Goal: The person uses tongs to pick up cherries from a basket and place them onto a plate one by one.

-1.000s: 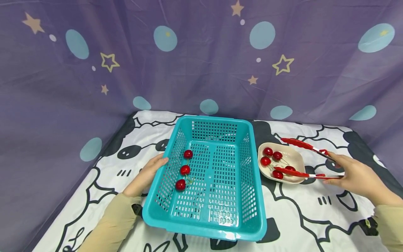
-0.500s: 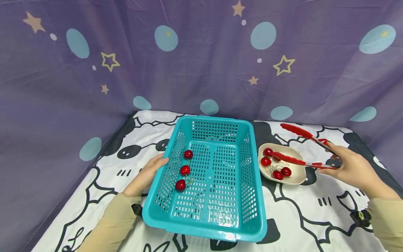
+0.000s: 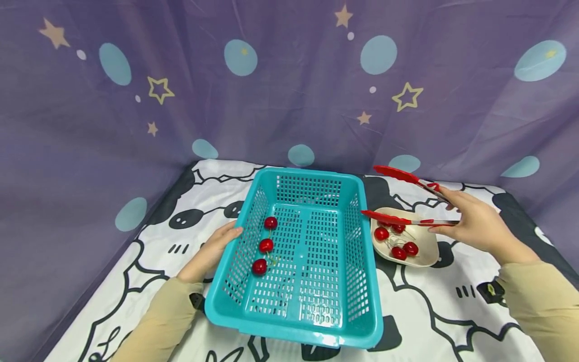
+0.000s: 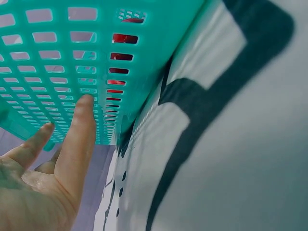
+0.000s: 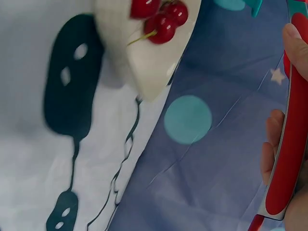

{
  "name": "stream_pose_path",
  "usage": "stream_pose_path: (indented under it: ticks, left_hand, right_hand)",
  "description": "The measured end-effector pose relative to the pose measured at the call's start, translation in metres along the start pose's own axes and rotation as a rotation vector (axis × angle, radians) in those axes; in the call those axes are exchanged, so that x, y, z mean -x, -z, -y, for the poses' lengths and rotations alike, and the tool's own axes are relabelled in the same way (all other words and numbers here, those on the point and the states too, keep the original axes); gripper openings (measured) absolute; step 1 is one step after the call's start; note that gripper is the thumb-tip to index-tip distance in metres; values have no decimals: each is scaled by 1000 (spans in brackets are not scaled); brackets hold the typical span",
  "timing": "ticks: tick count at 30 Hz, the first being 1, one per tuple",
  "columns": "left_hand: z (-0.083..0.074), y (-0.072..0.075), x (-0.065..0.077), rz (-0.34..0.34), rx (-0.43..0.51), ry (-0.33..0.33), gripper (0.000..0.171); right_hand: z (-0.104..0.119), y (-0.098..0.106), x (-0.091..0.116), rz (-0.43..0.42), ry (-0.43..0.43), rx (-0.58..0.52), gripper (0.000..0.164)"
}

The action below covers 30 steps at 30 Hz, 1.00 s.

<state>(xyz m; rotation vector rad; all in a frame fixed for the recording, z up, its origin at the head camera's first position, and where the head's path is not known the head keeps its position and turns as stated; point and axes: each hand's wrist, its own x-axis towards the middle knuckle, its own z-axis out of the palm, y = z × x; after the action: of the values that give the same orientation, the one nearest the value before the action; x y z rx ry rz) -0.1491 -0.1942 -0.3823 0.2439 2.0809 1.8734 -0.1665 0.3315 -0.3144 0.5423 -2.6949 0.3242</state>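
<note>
My right hand (image 3: pixel 477 221) grips red-and-metal tongs (image 3: pixel 390 218) above the beige bowl (image 3: pixel 427 246). The two arms of the tongs are spread with nothing between them, and the lower tip overlaps the basket's right rim in the head view. Several red cherries (image 3: pixel 381 234) with stems lie in the bowl. A turquoise perforated basket (image 3: pixel 312 339) stands in the middle, with three cherries (image 3: pixel 266 245) in a row along its left side. At that side my left hand (image 3: pixel 214 249) touches the basket, its fingers (image 4: pixel 79 144) extended against the outer wall in the left wrist view.
Under everything is a white cloth (image 3: pixel 452 327) with black cartoon drawings. A purple curtain (image 3: pixel 289 110) with stars and blue dots hangs behind the table and down its left side. The bowl stands close to the basket's right wall.
My right hand has lifted the spread tongs from the cherries in the bowl and carried them left and up, toward the basket. The left hand and basket stay in place.
</note>
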Motion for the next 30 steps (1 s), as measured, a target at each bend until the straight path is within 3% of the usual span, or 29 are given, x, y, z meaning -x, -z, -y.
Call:
stream_pose_path:
  ticks: [7, 17, 30]
  left_hand:
    - [2, -1, 1, -6, 1, 11, 61]
    - [0, 0, 0, -12, -19, 2, 61]
    - [-2, 1, 0, 21, -30, -28, 61]
  right_hand:
    - [24, -1, -19, 64, 19, -38, 95]
    - [53, -1, -47, 28, 158, -46, 89]
    - [100, -1, -77, 126, 252, -32, 89]
